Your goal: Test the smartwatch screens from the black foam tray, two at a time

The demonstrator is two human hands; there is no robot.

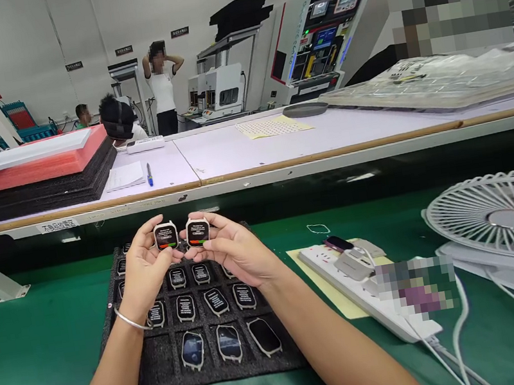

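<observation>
My left hand (148, 262) grips a strapless smartwatch (166, 235) between thumb and fingers. Beside it, my right hand (229, 246) pinches a second smartwatch (198, 231) the same way. Both lit screens face me, showing white text with red and green buttons below. Under my hands lies a black foam tray (154, 358) with rows of watch faces in its pockets. Several of these, such as one watch (186, 308), show white text. In the front row, one watch (265, 336) has a dark screen. My hands and forearms cover parts of the tray.
Right of the tray lie a white power strip (319, 261) with chargers and cables, and a white fan (510, 224). A raised shelf (222, 156) runs across the back, holding stacked foam sheets (34, 175), a pen (149, 174) and clear trays (440, 85). Other people are beyond it.
</observation>
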